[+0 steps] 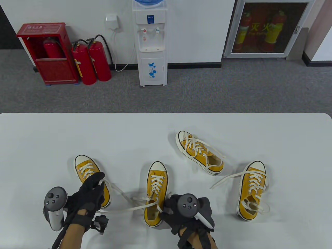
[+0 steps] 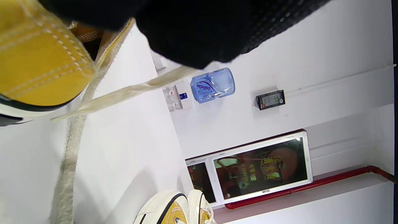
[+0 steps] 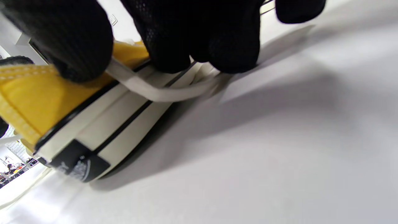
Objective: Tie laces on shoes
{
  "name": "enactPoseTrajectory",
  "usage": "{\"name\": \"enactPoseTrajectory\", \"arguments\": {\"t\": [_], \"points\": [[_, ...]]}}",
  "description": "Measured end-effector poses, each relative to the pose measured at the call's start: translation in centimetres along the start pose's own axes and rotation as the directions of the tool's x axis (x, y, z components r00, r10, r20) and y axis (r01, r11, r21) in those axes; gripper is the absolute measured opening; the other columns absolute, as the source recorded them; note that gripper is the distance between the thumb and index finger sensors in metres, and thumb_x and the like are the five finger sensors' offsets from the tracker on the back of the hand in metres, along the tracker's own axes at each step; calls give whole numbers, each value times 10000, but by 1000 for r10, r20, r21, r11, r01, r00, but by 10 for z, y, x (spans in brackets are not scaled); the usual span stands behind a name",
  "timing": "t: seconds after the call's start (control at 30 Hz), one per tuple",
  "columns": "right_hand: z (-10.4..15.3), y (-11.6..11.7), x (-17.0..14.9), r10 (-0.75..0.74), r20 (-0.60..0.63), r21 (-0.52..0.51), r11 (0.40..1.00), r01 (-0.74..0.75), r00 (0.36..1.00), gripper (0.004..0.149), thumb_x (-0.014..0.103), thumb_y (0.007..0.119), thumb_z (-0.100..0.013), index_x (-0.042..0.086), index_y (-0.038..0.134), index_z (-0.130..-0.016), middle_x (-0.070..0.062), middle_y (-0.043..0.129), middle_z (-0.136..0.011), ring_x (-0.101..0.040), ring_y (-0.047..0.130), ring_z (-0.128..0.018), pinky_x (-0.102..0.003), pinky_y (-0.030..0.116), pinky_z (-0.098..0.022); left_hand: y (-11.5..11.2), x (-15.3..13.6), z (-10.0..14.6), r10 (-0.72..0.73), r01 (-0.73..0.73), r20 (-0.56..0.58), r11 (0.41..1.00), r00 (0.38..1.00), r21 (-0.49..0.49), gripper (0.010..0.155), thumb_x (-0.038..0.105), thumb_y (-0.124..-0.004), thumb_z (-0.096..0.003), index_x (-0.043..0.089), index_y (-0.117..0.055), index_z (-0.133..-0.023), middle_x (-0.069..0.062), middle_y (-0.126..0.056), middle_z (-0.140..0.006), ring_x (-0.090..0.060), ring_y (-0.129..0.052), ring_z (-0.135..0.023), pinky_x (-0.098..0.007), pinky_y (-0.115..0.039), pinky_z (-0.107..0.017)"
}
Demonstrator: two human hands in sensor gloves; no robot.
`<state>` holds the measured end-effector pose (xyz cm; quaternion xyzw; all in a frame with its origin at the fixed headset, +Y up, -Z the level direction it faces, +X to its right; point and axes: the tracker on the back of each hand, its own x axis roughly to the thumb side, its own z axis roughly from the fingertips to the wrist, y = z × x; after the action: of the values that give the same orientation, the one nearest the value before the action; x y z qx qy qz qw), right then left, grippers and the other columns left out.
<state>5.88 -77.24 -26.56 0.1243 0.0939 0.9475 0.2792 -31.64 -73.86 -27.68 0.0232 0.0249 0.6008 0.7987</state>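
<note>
Four yellow sneakers with white laces lie on the white table (image 1: 52, 135). My left hand (image 1: 96, 181) lies over the left sneaker (image 1: 87, 167) and pinches a white lace (image 2: 133, 90) that comes out from under the glove (image 2: 199, 31). Two lace strands (image 1: 124, 205) stretch from there across to the middle sneaker (image 1: 155, 181). My right hand (image 1: 166, 207) is at that sneaker's heel side. Its fingers (image 3: 199, 40) pinch a flat lace (image 3: 164, 91) against the sneaker's white sole (image 3: 102, 124). Whose lace each strand is I cannot tell.
A third sneaker (image 1: 199, 153) lies tilted behind the middle one, and a fourth (image 1: 253, 189) stands at the right, both with loose laces trailing on the table. Beyond the table's far edge are a water dispenser (image 1: 151, 44) and red fire extinguishers (image 1: 90, 62).
</note>
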Motion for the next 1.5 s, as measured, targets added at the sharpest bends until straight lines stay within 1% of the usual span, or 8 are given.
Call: {"name": "enactPoseTrajectory", "arguments": {"t": [0.2,0.33,0.47,0.73,0.97,1.1,1.3,1.5], "points": [[-1,3,2,22,-2,-19,1000,-22,1000,607,508,843,-419,171,773,-920,-98,608,-1044,-287,770,-804,-686,437,-691,-1,-1,0,-2,2,-3,1000,1000,-8,555,307,-788,-481,282,-690,-1027,-33,-837,-879,-101,-981,-232,-287,-910,-121],[-1,6,5,45,-2,-16,999,-45,999,535,496,835,-425,174,844,-852,-86,630,-1033,-266,772,-793,-687,429,-694,-1,-1,0,2,-2,-6,1000,1000,-5,558,310,-786,-482,273,-686,-1029,-34,-838,-877,-97,-977,-227,-289,-910,-122],[-1,8,8,49,0,-23,999,-49,999,437,431,854,-429,178,905,-781,-78,674,-1008,-259,792,-770,-690,426,-696,0,-2,0,9,-9,-12,1000,1000,-2,559,311,-786,-483,267,-684,-1030,-34,-838,-876,-98,-977,-230,-290,-910,-124],[-2,5,7,5,18,-12,1000,-4,1000,401,403,869,-430,163,924,-747,-77,697,-995,-271,811,-769,-701,423,-692,0,-2,0,25,-25,-19,1000,1000,-8,563,314,-783,-483,264,-677,-1034,-35,-835,-880,-110,-983,-254,-302,-914,-148],[4,-16,7,-150,83,-57,986,155,985,384,421,871,-432,182,924,-727,-77,691,-1001,-280,806,-789,-706,423,-693,1,-1,0,43,-43,-9,999,999,-9,575,317,-781,-484,263,-657,-1044,-29,-831,-884,-118,-989,-280,-311,-916,-174],[10,-32,6,-246,136,-76,963,258,960,382,427,872,-431,182,930,-719,-79,710,-987,-271,831,-754,-689,470,-688,-1,0,0,81,-81,3,997,997,-18,583,318,-779,-486,264,-644,-1051,-29,-824,-901,-127,-997,-309,-322,-920,-201],[16,-47,10,-370,229,-76,915,395,900,379,433,871,-434,182,933,-712,-80,724,-975,-255,853,-717,-672,515,-677,-7,5,3,164,-163,30,986,986,-45,595,319,-781,-486,265,-630,-1059,-36,-810,-929,-150,-1018,-379,-339,-921,-243],[24,-56,19,-446,339,-73,865,496,828,382,442,866,-436,188,934,-713,-76,731,-973,-253,857,-720,-668,532,-673,-27,15,9,198,-188,73,975,978,-120,607,321,-782,-488,270,-613,-1068,-50,-786,-969,-183,-1034,-479,-366,-919,-301]]}}
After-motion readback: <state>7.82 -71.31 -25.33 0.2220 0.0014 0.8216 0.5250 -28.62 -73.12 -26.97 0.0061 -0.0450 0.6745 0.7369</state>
